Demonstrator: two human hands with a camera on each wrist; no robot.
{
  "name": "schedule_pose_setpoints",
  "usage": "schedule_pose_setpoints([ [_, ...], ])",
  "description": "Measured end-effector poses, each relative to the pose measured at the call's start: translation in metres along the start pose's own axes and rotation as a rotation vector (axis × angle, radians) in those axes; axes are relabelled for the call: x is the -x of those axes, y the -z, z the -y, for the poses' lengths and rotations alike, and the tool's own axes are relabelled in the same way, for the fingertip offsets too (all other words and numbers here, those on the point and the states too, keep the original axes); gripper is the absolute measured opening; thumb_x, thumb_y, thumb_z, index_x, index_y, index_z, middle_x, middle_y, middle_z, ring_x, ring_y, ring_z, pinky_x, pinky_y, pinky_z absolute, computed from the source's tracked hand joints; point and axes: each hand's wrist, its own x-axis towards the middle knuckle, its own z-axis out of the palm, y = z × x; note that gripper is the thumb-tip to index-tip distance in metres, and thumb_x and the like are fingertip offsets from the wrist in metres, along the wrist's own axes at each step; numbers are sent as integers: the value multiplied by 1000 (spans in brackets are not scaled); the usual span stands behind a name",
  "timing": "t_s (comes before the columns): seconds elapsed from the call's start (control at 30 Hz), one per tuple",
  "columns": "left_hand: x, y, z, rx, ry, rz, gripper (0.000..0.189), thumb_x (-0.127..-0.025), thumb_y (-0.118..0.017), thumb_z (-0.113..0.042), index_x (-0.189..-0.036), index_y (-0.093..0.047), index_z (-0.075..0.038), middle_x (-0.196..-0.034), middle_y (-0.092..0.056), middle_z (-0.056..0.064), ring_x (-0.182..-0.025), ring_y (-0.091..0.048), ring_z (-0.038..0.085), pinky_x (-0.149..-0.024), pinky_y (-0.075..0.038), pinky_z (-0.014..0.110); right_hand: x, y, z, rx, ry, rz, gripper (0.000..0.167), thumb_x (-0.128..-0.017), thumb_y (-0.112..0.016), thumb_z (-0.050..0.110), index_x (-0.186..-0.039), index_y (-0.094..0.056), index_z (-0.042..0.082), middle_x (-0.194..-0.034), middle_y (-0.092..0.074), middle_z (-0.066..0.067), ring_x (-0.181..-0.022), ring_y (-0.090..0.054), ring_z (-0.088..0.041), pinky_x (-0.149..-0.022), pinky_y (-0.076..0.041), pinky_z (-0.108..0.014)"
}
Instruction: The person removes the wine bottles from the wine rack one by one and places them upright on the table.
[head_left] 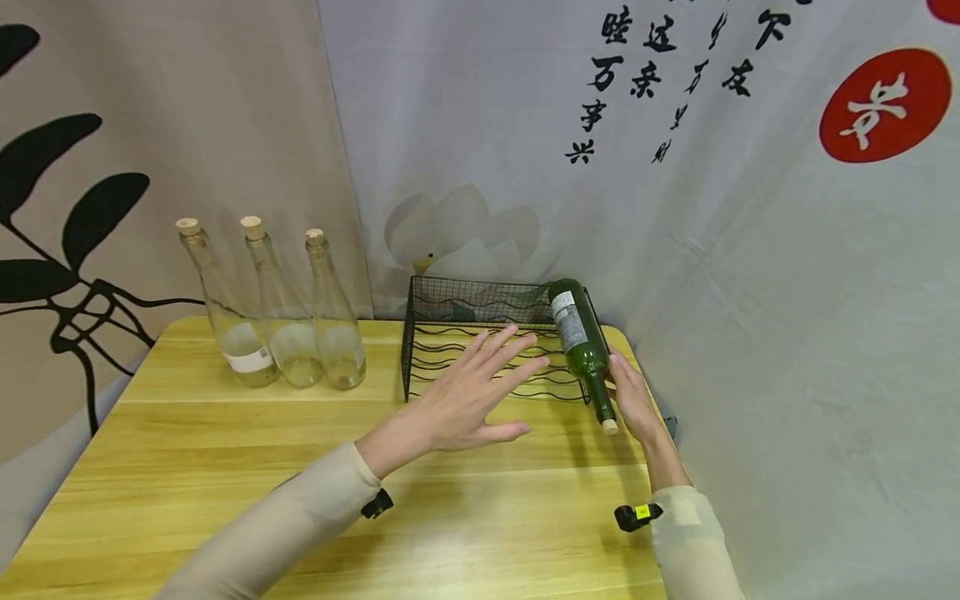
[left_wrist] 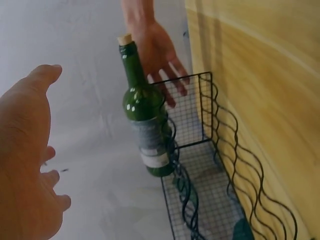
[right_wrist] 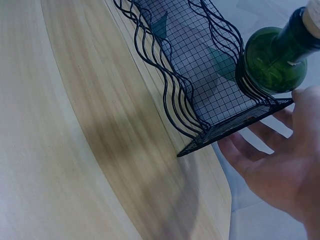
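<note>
A corked green wine bottle (head_left: 576,329) lies on the top right end of a black wire wine rack (head_left: 408,354), its neck pointing toward the person. My right hand (head_left: 636,398) is at the rack's right side, beside the bottle's neck. In the right wrist view, its fingers (right_wrist: 240,150) extend along the outside of the mesh side panel (right_wrist: 235,127). My left hand (head_left: 467,404) is spread over the front of the rack in the head view, holding nothing. The left wrist view shows the bottle resting on the upper wavy wires.
Three clear corked bottles (head_left: 341,333) stand upright on the left of the wooden table (head_left: 247,467). A printed cloth curtain (head_left: 480,100) hangs behind the table, and pale fabric (head_left: 810,358) hangs along the right edge.
</note>
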Motion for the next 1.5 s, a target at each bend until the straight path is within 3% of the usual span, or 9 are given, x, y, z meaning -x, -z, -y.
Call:
schedule_pose_setpoints([
  [0.27, -16, -23, -8, 27, -22, 60, 88, -107, -70, -62, -178, -33, -26, -188, -29, 9, -178, -20, 37, -145, -23, 66, 0, 3, 2, 5, 23, 5, 64, -124, -28, 52, -179, -33, 20, -170, -51, -19, -127, -65, 5, -110, -58, -26],
  [0.53, -34, -50, -17, -4, -80, 106, 84, -109, -69, -60, -178, -35, -25, -187, -32, 9, -177, -24, 37, -145, -24, 64, -1, 6, 4, 1, 29, 11, 64, -124, -29, 52, -179, -33, 20, -171, -51, -20, -127, -65, 4, -118, -58, -43],
  [0.7, -45, -64, -20, -32, -100, 138, 81, -111, -66, -60, -178, -34, -26, -187, -33, 8, -178, -23, 35, -146, -23, 62, -3, 8, 5, 1, 26, 25, 65, -124, -29, 53, -180, -31, 19, -171, -50, -20, -130, -64, 0, -112, -60, -32],
  [0.9, -56, -76, -24, -79, -119, 159, 79, -113, -63, -60, -178, -33, -27, -187, -33, 7, -177, -24, 35, -145, -26, 62, -4, 9, 6, 0, 6, 48, 68, -123, -28, 54, -180, -28, 17, -173, -47, -21, -137, -59, -10, -121, -54, -48],
  [0.97, -60, -80, -26, -84, -127, 169, 79, -113, -62, -60, -179, -33, -27, -187, -32, 7, -177, -25, 35, -145, -27, 62, -4, 10, 6, 3, 3, 52, 68, -123, -27, 54, -180, -27, 17, -173, -46, -21, -138, -58, -10, -121, -54, -44],
  [1.07, -67, -86, -28, -81, -139, 182, 80, -112, -64, -59, -178, -33, -26, -187, -33, 7, -177, -25, 35, -145, -26, 62, -4, 10, 6, 1, 4, 52, 67, -124, -27, 53, -180, -28, 17, -173, -47, -20, -140, -58, -11, -114, -56, -29],
  [1.17, -73, -94, -31, -116, -153, 187, 81, -112, -65, -59, -179, -33, -27, -186, -35, 7, -177, -27, 34, -145, -27, 61, -4, 11, 5, -10, 7, 55, 66, -124, -27, 52, -181, -27, 17, -175, -46, -22, -147, -56, -21, -106, -56, -18],
  [1.33, -77, -105, -32, -176, -177, 196, 81, -111, -66, -60, -178, -34, -27, -185, -38, 5, -176, -29, 31, -144, -32, 61, -3, 10, 2, -30, 7, 65, 67, -124, -27, 51, -182, -23, 17, -177, -42, -24, -161, -46, -43, -100, -58, -16],
  [1.5, -80, -113, -32, -205, -191, 204, 79, -112, -66, -58, -178, -35, -26, -185, -39, 3, -176, -29, 28, -145, -29, 58, -3, 8, -1, -57, 6, 70, 67, -124, -28, 52, -181, -24, 17, -176, -43, -23, -160, -46, -42, -100, -61, -19],
])
